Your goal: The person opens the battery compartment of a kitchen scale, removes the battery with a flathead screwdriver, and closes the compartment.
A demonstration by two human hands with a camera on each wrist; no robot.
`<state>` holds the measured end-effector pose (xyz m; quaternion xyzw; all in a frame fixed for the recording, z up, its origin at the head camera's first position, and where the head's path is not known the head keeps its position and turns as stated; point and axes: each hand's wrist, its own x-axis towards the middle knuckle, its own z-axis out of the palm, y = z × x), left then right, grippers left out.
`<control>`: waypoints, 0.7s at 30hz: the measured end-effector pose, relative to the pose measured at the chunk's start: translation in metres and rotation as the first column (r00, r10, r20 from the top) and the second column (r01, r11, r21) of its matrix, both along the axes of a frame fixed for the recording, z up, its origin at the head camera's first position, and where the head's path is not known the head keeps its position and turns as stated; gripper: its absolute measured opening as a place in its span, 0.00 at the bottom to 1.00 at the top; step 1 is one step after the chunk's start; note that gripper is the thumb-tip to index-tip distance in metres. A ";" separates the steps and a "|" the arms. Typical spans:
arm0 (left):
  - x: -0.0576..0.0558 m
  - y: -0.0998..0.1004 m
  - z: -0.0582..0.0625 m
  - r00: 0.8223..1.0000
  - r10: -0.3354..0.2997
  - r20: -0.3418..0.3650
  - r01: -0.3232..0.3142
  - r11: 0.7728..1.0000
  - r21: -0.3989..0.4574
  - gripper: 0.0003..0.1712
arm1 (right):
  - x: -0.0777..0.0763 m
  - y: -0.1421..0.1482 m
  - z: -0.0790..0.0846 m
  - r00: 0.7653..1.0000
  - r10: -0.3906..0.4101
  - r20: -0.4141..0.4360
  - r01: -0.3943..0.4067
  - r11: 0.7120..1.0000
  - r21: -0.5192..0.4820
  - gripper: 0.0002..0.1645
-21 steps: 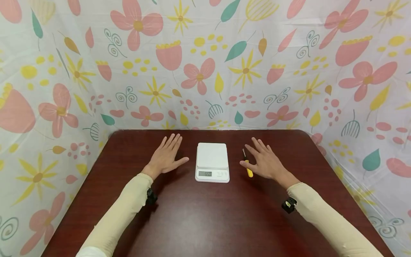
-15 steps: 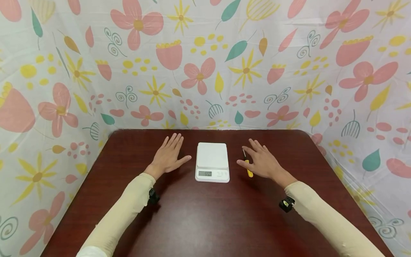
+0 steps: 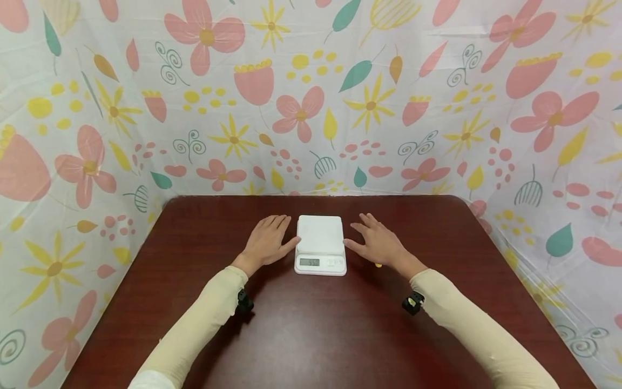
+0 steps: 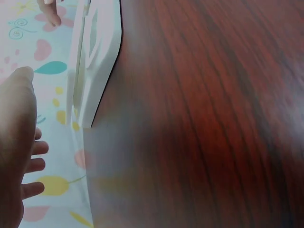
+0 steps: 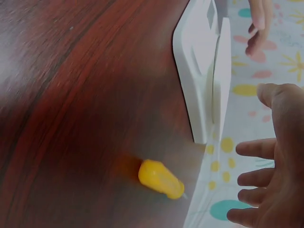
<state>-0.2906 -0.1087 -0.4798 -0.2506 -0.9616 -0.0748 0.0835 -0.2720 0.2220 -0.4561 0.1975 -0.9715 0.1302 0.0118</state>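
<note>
A white digital kitchen scale (image 3: 320,235) lies flat on the dark red-brown table, its small grey display showing digits. On its left side is my left hand (image 3: 266,241), fingers extended and thumb tip right at the scale's edge. My right hand (image 3: 379,243) mirrors it on the other side, fingers spread, with its thumb tip by the right edge. Neither hand grips anything. A screwdriver with a yellow handle (image 5: 160,179) lies on the table beneath the right hand. In the head view that hand hides most of it, and only the handle end (image 3: 378,265) shows.
The wooden table (image 3: 311,335) reaches back to a white curtain (image 3: 301,54) printed with flowers and leaves, which also hangs along both sides. A small black camera is worn on each wrist, over beige sleeves (image 3: 206,308).
Both hands have moved inward from either side to the scale's edges. The right hand now covers most of the screwdriver. The scale has stayed in place.
</note>
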 end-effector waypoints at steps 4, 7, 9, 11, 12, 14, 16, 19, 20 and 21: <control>-0.002 0.006 -0.006 1.000 0.012 -0.003 -0.012 1.000 -0.014 0.46 | -0.003 -0.009 -0.008 1.000 -0.003 -0.004 0.003 1.000 -0.026 0.41; -0.003 0.008 -0.010 1.000 0.019 0.008 -0.019 1.000 -0.025 0.46 | -0.005 -0.015 -0.014 1.000 0.014 -0.016 -0.015 0.999 -0.045 0.36; -0.004 0.010 -0.012 1.000 0.017 0.010 -0.017 0.999 -0.029 0.46 | -0.006 -0.019 -0.019 0.999 0.027 -0.027 -0.028 0.998 -0.054 0.32; -0.004 0.012 -0.013 1.000 0.013 0.007 -0.013 1.000 -0.024 0.45 | -0.007 -0.021 -0.023 0.999 0.036 -0.037 -0.038 0.997 -0.062 0.30; -0.003 0.012 -0.014 1.000 0.012 0.004 -0.011 1.000 -0.023 0.45 | -0.008 -0.023 -0.025 0.999 0.035 -0.036 -0.037 0.997 -0.067 0.29; -0.003 0.014 -0.015 1.000 0.012 0.002 -0.012 1.000 -0.017 0.45 | -0.008 -0.025 -0.027 0.999 0.026 -0.036 -0.029 0.997 -0.078 0.29; -0.003 0.015 -0.016 1.000 0.017 0.007 -0.017 1.000 -0.011 0.46 | -0.008 -0.027 -0.028 0.999 0.007 -0.032 -0.010 0.996 -0.088 0.29; -0.003 0.016 -0.019 0.999 0.033 0.035 -0.033 0.999 0.001 0.46 | -0.009 -0.030 -0.029 0.999 -0.031 -0.031 0.028 0.995 -0.096 0.28; -0.002 0.017 -0.019 0.998 0.039 0.047 -0.040 0.999 0.009 0.46 | -0.010 -0.031 -0.029 0.999 -0.044 -0.023 0.042 0.994 -0.099 0.27; -0.002 0.017 -0.020 0.997 0.047 0.060 -0.048 0.999 0.015 0.46 | -0.010 -0.032 -0.029 0.998 -0.056 -0.013 0.054 0.994 -0.100 0.26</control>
